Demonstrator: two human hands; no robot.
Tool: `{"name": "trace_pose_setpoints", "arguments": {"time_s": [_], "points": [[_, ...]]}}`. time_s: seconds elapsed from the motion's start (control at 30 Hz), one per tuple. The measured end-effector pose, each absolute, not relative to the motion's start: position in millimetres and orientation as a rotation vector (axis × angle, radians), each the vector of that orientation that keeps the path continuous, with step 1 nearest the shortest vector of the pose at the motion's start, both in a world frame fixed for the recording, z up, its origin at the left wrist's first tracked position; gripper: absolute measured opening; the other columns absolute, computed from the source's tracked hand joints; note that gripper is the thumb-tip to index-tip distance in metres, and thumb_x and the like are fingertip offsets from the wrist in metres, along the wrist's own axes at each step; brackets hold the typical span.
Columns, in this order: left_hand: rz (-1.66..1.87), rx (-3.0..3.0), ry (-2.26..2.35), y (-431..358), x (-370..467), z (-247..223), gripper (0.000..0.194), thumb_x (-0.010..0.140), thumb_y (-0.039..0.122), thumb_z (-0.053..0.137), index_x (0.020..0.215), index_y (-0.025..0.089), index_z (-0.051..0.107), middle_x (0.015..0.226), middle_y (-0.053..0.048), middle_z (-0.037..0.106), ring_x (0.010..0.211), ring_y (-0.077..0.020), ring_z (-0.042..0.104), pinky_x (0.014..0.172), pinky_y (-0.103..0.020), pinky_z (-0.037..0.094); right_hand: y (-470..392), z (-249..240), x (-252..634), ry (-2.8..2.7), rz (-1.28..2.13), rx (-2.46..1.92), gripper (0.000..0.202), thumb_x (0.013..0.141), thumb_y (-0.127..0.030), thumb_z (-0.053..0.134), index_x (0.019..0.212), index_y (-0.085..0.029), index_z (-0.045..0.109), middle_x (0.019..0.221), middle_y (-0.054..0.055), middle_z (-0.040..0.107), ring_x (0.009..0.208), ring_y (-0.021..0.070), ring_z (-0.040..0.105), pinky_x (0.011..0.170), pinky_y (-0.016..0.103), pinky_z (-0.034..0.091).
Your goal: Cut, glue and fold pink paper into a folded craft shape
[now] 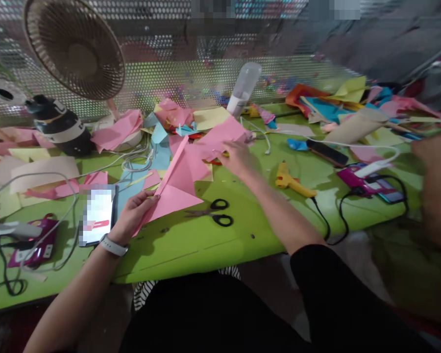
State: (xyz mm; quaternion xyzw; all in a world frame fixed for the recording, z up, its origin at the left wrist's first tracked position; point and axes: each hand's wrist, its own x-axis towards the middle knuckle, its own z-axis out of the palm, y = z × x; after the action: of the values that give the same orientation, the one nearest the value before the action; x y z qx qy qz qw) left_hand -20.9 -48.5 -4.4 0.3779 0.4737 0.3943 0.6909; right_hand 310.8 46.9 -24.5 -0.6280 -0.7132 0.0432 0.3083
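My left hand [141, 208] is closed on a pink paper sheet [174, 201], pinching its lower left edge. A narrow pink strip [173, 164] slants up from those fingers. Farther back, my right hand [237, 158] is slightly blurred, its fingers bent together at the edge of another pink sheet [222, 135]; its fingertips are partly hidden. A bit of something red shows beneath that hand. Black-handled scissors [220, 213] lie partly spread on the green table [206, 250], just right of the sheet in my left hand.
A phone [97, 215] with a lit screen leans by my left wrist. To the right lie a yellow glue gun [292, 181], its cord, and a purple power box [356, 181]. Behind stand a fan [75, 49], a black bottle [62, 125], a clear bottle [244, 88] and paper scraps. Another person's arm [435, 191] is at right.
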Motion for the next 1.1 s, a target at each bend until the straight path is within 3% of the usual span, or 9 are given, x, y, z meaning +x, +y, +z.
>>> {"name": "trace_pose_setpoints", "arguments": {"time_s": [0.17, 0.27, 0.37, 0.43, 0.57, 0.8, 0.9, 1.0, 1.1], "points": [[0.856, 0.874, 1.022, -53.5, -18.7, -2.2, 0.032, 0.065, 0.032, 0.086, 0.089, 0.017, 0.072, 0.08, -0.002, 0.074, 0.069, -0.0101, 0.067, 0.062, -0.017, 0.052, 21.4, -4.6, 277.5, -1.691, 1.139, -1.176, 0.074, 0.08, -0.071, 0.061, 0.133, -0.019, 0.057, 0.107, 0.011, 0.073, 0.097, 0.0255, 0.069, 0.088, 0.042, 0.057], [0.877, 0.918, 1.034, -52.8, -24.1, 6.2, 0.031, 0.064, 0.031, 0.087, 0.086, 0.016, 0.072, 0.079, -0.002, 0.074, 0.066, -0.0095, 0.066, 0.061, -0.016, 0.052, -12.4, -1.9, 255.3, -1.646, 1.265, -1.205, 0.078, 0.083, -0.067, 0.061, 0.14, -0.016, 0.05, 0.107, 0.013, 0.073, 0.095, 0.0245, 0.07, 0.089, 0.042, 0.057], [1.139, 0.898, 1.077, -48.4, -34.4, 19.6, 0.026, 0.064, 0.027, 0.085, 0.084, 0.017, 0.072, 0.077, 0.0, 0.072, 0.063, -0.0082, 0.065, 0.057, -0.013, 0.052, -51.1, -11.8, 249.7, -2.0, 1.015, -1.147, 0.066, 0.092, -0.06, 0.052, 0.146, -0.022, 0.045, 0.128, 0.013, 0.066, 0.116, 0.0273, 0.063, 0.102, 0.05, 0.049], [1.268, 0.855, 1.107, -45.3, -39.8, 27.0, 0.021, 0.067, 0.023, 0.082, 0.084, 0.018, 0.071, 0.073, 0.002, 0.07, 0.061, -0.0086, 0.064, 0.055, -0.014, 0.052, -70.8, -24.9, 255.7, -2.448, 0.731, -0.97, 0.064, 0.092, -0.058, 0.054, 0.148, -0.03, 0.043, 0.149, 0.008, 0.05, 0.139, 0.0291, 0.043, 0.116, 0.054, 0.031], [1.28, 0.86, 1.137, -43.0, -42.4, 30.0, 0.016, 0.072, 0.02, 0.076, 0.087, 0.018, 0.07, 0.07, 0.002, 0.068, 0.055, -0.0083, 0.062, 0.05, -0.014, 0.051, -78.7, -56.1, 284.6, -2.907, 0.41, -0.802, 0.072, 0.095, -0.061, 0.044, 0.156, -0.028, 0.024, 0.162, 0.004, 0.025, 0.15, 0.025, 0.022, 0.122, 0.052, 0.015], [1.044, 0.97, 1.139, -43.4, -38.8, 18.3, 0.027, 0.07, 0.029, 0.08, 0.093, 0.017, 0.071, 0.079, -0.003, 0.072, 0.066, -0.0131, 0.067, 0.058, -0.019, 0.055, -50.7, -61.8, 336.0, -2.56, 0.008, -1.274, 0.049, 0.099, -0.046, 0.046, 0.144, -0.027, 0.048, 0.153, 0.007, 0.044, 0.144, 0.0288, 0.036, 0.119, 0.058, 0.026], [0.914, 0.949, 1.113, -44.5, -32.7, 16.2, 0.028, 0.067, 0.029, 0.083, 0.09, 0.017, 0.072, 0.082, -0.003, 0.073, 0.068, -0.0128, 0.067, 0.058, -0.018, 0.054, -46.1, -48.6, 323.4, -2.399, -0.096, -1.325, 0.05, 0.099, -0.034, 0.046, 0.148, -0.023, 0.043, 0.154, 0.011, 0.042, 0.143, 0.0299, 0.038, 0.117, 0.058, 0.032], [0.78, 0.946, 1.087, -47.4, -25.4, 16.0, 0.022, 0.068, 0.028, 0.081, 0.086, 0.017, 0.072, 0.081, -0.004, 0.072, 0.064, -0.012, 0.065, 0.053, -0.018, 0.051, -41.9, -37.7, 296.7, -2.308, -0.157, -1.292, 0.055, 0.097, -0.029, 0.049, 0.151, -0.028, 0.038, 0.156, 0.008, 0.04, 0.146, 0.0317, 0.031, 0.118, 0.061, 0.03], [0.671, 0.984, 1.09, -49.8, -21.9, 13.9, 0.017, 0.07, 0.027, 0.08, 0.084, 0.018, 0.074, 0.077, -0.005, 0.071, 0.063, -0.013, 0.064, 0.053, -0.021, 0.051, -38.8, -33.3, 274.8, -2.32, -0.157, -1.196, 0.048, 0.096, -0.024, 0.048, 0.143, -0.036, 0.048, 0.149, 0.004, 0.047, 0.145, 0.0316, 0.032, 0.119, 0.063, 0.027]]}}
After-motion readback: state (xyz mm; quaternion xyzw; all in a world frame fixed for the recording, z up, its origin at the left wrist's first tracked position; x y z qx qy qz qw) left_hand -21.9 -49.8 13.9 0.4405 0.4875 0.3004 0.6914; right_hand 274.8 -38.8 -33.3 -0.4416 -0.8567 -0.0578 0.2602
